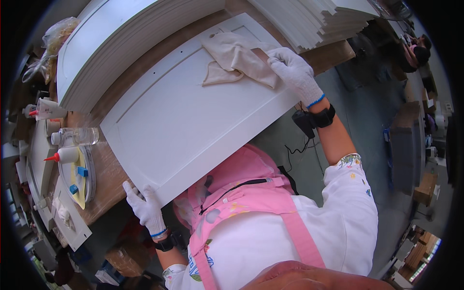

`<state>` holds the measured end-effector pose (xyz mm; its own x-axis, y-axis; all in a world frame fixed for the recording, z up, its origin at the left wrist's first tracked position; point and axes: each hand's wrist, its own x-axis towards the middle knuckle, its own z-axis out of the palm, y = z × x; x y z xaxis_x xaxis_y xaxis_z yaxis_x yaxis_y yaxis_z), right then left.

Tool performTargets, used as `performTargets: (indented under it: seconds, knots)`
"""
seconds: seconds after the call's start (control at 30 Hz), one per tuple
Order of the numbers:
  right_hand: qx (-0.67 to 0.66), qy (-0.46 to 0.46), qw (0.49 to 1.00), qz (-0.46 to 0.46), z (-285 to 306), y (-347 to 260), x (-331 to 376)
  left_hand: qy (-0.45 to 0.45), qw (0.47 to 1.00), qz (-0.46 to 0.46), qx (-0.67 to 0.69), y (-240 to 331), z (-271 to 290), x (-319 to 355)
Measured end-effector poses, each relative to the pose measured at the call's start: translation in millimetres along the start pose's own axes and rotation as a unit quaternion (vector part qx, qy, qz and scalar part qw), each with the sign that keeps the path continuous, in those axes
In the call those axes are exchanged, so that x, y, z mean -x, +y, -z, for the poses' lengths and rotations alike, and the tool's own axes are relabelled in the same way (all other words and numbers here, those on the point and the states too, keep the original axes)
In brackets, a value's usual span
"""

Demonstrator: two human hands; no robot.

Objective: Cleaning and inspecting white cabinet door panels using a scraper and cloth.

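Observation:
A white cabinet door panel [179, 121] with a recessed middle lies slantwise before me, its near edge jutting past the table. At its near left corner, my left hand [146, 211], in a white knit glove, grips the edge with the fingers somewhat apart. My gloved right hand [296, 75] is closed at the panel's right end, fingers curled. Against those fingers is a flat brown piece [261, 54]; whether they hold it or the panel's edge is hidden. A crumpled beige cloth [237, 58] lies on the panel beside this hand.
Stacked white panels [130, 48] stand behind, with another stack [309, 21] at the far right. On the table's left are a clear bottle [77, 137], a red-tipped squeeze bottle [65, 155], a tray [91, 186] with blue blocks and a plastic cup [50, 109]. A black cable [292, 151] hangs below my right wrist.

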<state>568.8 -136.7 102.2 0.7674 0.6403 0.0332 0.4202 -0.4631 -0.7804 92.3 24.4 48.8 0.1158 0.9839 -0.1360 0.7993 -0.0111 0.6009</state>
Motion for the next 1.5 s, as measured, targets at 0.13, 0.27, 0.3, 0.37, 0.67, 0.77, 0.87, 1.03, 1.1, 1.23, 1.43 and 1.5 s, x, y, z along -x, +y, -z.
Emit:
performTargets:
  seconds: [0.13,0.27,0.3,0.37,0.67,0.77,0.87,1.03,1.1,1.23,1.43,1.5]
  knots:
    - [0.075,0.006,0.980,0.183,-29.8,-13.1,-51.3,-0.009,0.996,-0.063,-0.061,3.4,-8.7,-10.5]
    - [0.092,-0.092,0.977,0.170,-61.9,-30.8,-68.1,-0.018,0.999,-0.028,-0.032,18.5,-9.8,-19.3]
    - [0.076,-0.104,0.971,0.202,-72.2,-28.3,-60.8,-0.033,0.999,0.008,-0.033,29.8,-7.3,-18.9]
    - [0.069,-0.162,0.956,0.235,-93.0,-44.1,-28.6,-0.044,0.997,0.049,-0.031,32.3,-4.2,-19.5]
    - [0.149,0.011,0.988,0.029,-57.8,-20.0,-78.9,-0.053,0.998,0.010,0.015,0.2,2.7,-4.0]
    - [0.278,0.079,0.957,0.016,-59.9,4.3,-97.3,-0.088,0.992,0.066,-0.053,16.5,11.9,0.1]
    - [0.367,0.072,0.927,0.042,-69.3,4.5,-108.2,-0.052,0.990,0.046,-0.119,21.4,19.0,-19.6]
    - [0.381,-0.012,0.912,0.150,-89.5,9.8,-109.9,0.067,0.961,-0.179,-0.199,1.7,10.4,-72.2]
    - [0.377,-0.017,0.914,0.150,-91.7,5.3,-104.6,0.029,0.950,-0.197,-0.239,-0.4,0.8,-88.7]
    - [0.343,-0.022,0.937,0.063,-70.1,-0.5,-112.7,0.014,0.934,-0.223,-0.277,-13.2,-9.7,-102.5]
    - [0.321,0.003,0.941,0.104,-70.0,-2.6,-107.9,0.031,0.929,-0.261,-0.261,-17.7,-10.2,-103.9]
    - [0.322,-0.004,0.939,0.123,-75.9,-2.1,-104.5,0.038,0.925,-0.273,-0.260,-16.7,-10.3,-103.9]
